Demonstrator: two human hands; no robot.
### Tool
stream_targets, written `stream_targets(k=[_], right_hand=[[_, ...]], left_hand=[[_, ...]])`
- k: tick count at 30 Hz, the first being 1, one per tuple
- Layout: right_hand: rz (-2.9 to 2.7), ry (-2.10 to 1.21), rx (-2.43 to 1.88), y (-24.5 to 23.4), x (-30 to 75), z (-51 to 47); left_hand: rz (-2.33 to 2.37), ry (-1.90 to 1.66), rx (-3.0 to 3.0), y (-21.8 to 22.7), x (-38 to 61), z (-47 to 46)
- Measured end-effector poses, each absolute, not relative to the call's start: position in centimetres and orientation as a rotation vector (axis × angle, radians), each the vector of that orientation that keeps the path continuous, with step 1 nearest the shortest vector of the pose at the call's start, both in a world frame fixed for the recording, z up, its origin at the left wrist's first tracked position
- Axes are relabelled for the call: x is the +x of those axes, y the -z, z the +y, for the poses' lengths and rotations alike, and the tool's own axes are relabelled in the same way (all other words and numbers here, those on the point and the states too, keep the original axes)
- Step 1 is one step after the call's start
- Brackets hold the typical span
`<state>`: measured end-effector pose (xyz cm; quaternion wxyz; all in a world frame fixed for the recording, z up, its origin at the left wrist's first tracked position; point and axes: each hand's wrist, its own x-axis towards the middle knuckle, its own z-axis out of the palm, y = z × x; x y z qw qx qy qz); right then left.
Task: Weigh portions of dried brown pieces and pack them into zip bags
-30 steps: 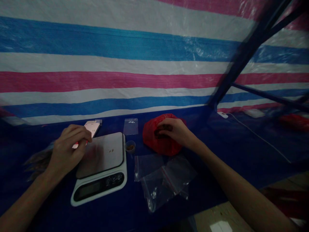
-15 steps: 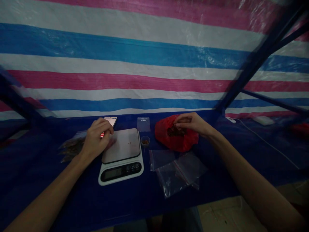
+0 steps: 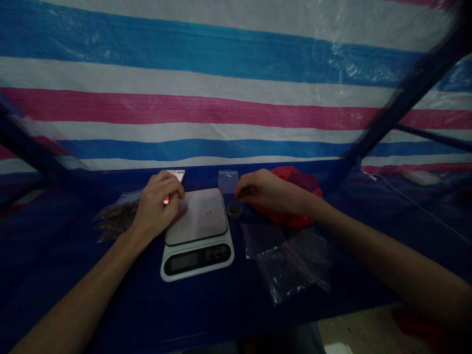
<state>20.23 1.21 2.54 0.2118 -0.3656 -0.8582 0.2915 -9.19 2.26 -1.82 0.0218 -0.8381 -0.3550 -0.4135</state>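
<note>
My left hand (image 3: 158,200) hovers at the left edge of the white kitchen scale (image 3: 199,228), fingers curled; whatever they may hold is hidden. A couple of tiny pale bits (image 3: 208,213) lie on the scale's plate. Just right of the scale, a small clear cup (image 3: 235,210) contains some brown material. My right hand (image 3: 260,189) is beside the cup's upper right, its fingers closed around small dark brown pieces (image 3: 249,191). Behind that hand and wrist, a red plastic bag (image 3: 295,179) stands partly covered, its contents out of sight.
Clear zip bags (image 3: 283,265) overlap in front of the red bag. Another small zip bag (image 3: 227,181) lies behind the cup. A lit phone (image 3: 179,173) is behind my left hand, and filled bags (image 3: 120,216) lie to its left. Blue frame bars (image 3: 398,108) slant at the sides.
My right hand has moved left from the red bag's opening to beside the cup, with brown pieces in its fingers. My left hand keeps its place by the scale; the view has shifted slightly.
</note>
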Motion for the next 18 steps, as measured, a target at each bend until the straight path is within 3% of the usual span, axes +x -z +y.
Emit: stream_targets(k=[7, 18], right_hand=[[-2.659, -0.574, -0.914, -2.9, 18.4, 1.2], [-2.617, -0.805, -0.844, -3.6, 18.1, 0.7]], left_hand=[[-1.081, 1.287, -2.587, 1.9, -9.1, 2.2], [-1.109, 1.301, -2.561, 1.8, -8.9, 2.1]])
